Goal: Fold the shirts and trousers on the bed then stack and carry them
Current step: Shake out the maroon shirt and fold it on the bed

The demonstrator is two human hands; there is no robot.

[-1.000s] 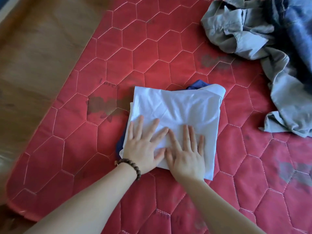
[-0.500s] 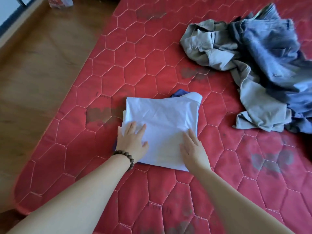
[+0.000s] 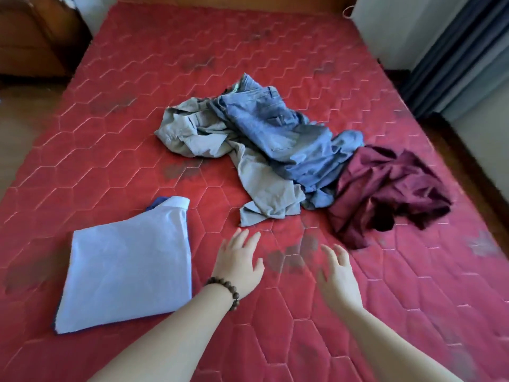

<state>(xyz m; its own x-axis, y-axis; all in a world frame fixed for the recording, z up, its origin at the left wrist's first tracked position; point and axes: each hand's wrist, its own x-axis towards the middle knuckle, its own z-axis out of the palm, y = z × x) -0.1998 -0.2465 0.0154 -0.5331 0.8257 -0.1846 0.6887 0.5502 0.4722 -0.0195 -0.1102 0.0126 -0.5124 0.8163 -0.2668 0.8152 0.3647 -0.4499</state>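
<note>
Toward the near left corner of the bed (image 3: 358,64), my folded white shirt (image 3: 126,271) lies flat on the red quilted cover, with a dark blue garment (image 3: 155,203) peeping out from under its far edge and along its near edge. Just to the right of it my left hand (image 3: 238,264) is stretched forward over the cover, palm down, fingers straight and spread, gripping nothing; a brown bead bracelet (image 3: 224,290) sits on that wrist. Out in the middle of the bed the grey trousers (image 3: 256,172) lie crumpled, with the blue jeans (image 3: 286,139) heaped partly over them. My right hand (image 3: 337,274) is beside the left one, blurred, fingers loosely apart and holding nothing. Further right, touching the jeans and closer to the right edge, the maroon shirt (image 3: 385,188) lies bunched up. I can read no label or writing on any of the clothes.
</note>
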